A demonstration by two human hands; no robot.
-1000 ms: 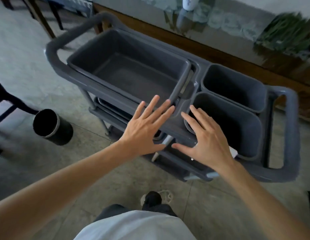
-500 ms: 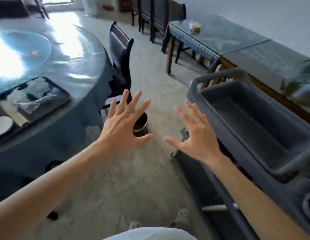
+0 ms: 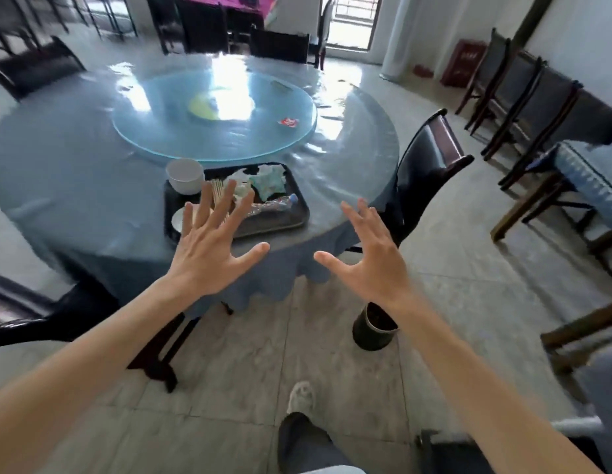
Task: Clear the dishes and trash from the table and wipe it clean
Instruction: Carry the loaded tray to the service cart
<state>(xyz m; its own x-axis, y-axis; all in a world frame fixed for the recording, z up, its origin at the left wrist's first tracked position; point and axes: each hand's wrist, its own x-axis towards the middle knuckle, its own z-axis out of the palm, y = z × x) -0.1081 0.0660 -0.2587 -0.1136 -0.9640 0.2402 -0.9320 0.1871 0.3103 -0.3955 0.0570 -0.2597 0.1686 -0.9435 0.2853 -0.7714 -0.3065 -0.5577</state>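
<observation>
A: Start close in. What are the hands doing?

B: Both are raised in front of the person, empty. The left hand (image 3: 209,249) has its fingers spread wide and straight; the right hand (image 3: 369,258) is the same, palm turned a little inward. Neither touches anything. Below them a shoe (image 3: 300,396) stands on the tiled floor, and a dark waste bin (image 3: 374,325) sits on the floor just beside the table's near edge.

A: And the things to be cleared?

B: On the round table (image 3: 75,186), close to its near edge, lies a black tray (image 3: 280,218). It carries a white bowl (image 3: 184,175) at its far left corner, a white plate (image 3: 177,220) partly hidden by the left hand, a bundle of chopsticks (image 3: 217,193), crumpled tissues (image 3: 268,181) and a flattened plastic bottle (image 3: 274,205).

A: Anything beyond the tray?

B: A glass turntable (image 3: 161,131) at the table's centre, with a small red packet (image 3: 288,122) on it. A dark chair (image 3: 427,165) stands at the table's right edge.

A: So which step is this?

B: I'd judge it as the approach, with clearing not yet begun: everything sits on the tray. The next move probably calls for both hands to reach the tray's two short sides, grip under its rim and lift it level so that the bowl and bottle don't slide. Wiping would come last.
</observation>
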